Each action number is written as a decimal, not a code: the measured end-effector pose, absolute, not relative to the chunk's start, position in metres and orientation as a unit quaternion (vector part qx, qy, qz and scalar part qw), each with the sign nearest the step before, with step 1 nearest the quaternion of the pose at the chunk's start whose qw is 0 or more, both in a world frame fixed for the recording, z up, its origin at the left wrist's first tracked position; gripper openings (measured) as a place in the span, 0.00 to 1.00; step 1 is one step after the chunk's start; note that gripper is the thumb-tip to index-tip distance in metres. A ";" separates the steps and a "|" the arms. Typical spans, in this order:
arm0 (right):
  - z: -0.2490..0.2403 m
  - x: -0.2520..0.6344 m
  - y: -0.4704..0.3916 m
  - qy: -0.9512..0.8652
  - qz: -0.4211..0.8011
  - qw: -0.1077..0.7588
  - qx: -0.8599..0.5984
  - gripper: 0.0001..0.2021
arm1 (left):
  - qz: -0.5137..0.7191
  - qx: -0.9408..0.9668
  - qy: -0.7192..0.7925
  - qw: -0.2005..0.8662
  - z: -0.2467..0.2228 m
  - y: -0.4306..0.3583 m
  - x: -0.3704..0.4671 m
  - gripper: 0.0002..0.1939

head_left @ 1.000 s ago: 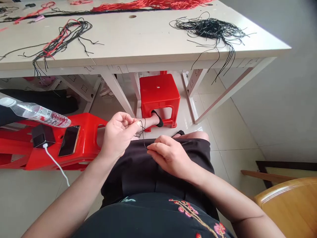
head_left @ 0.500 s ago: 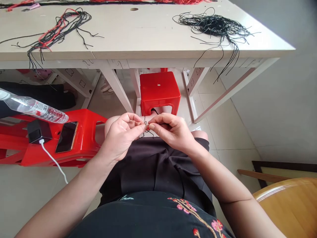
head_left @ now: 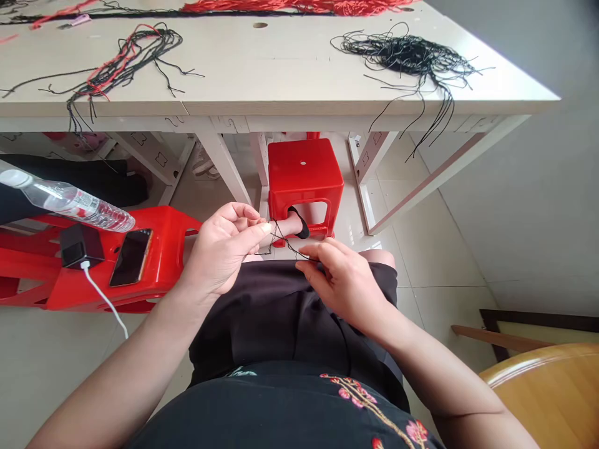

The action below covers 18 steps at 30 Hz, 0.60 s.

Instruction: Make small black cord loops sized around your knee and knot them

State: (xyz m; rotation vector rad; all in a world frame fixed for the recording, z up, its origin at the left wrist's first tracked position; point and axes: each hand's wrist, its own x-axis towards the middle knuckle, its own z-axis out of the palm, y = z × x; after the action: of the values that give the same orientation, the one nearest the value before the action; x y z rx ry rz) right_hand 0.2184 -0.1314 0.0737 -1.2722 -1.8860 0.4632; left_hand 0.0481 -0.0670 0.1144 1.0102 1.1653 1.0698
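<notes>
Thin black cord (head_left: 286, 239) runs between my two hands above my lap, with loops and loose ends near the left fingertips. My left hand (head_left: 228, 244) pinches part of it between thumb and forefinger. Lower and to the right, my right hand (head_left: 344, 274) is closed on another stretch of the same cord, thumb against forefinger. Whether the cord is knotted at the left fingertips is too small to tell. Both hands are over the edge of my black skirt (head_left: 299, 318).
Ahead is a pale table (head_left: 262, 75) bearing a tangled black cord pile (head_left: 409, 55), a black and red cord bundle (head_left: 124, 59) and red cord (head_left: 290, 6). A red stool (head_left: 306, 165) stands beneath. Left, another stool (head_left: 163, 249) holds a phone (head_left: 131, 257), black charger (head_left: 80, 245) and bottle (head_left: 79, 202).
My right hand has moved right and down, away from the left, drawing the cord out between them. My left hand has risen slightly and keeps its pinch.
</notes>
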 end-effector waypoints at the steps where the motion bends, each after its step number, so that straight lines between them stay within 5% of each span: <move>1: 0.074 0.217 -0.132 -0.758 0.159 0.386 -0.501 0.06 | 0.462 0.438 0.503 0.585 0.114 -0.067 0.049 0.13; 6: 0.090 0.216 -0.132 -0.824 0.224 0.305 -0.423 0.10 | 0.471 0.483 0.509 0.534 0.109 -0.066 0.051 0.12; 10: 0.100 0.217 -0.131 -0.822 0.292 0.325 -0.366 0.05 | 0.469 0.511 0.510 0.509 0.104 -0.066 0.051 0.11; 14: 0.092 0.217 -0.131 -0.806 0.206 0.367 -0.416 0.12 | 0.469 0.510 0.516 0.504 0.106 -0.067 0.051 0.10; 18: 0.080 0.215 -0.130 -0.784 0.074 0.364 -0.497 0.08 | 0.474 0.499 0.512 0.514 0.111 -0.069 0.052 0.10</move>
State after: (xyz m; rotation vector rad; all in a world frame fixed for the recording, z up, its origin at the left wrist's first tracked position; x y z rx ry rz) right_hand 0.2152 -0.1302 0.0796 -1.2796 -2.0172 0.1899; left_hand 0.0518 -0.0687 0.1112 1.2003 1.2304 1.1386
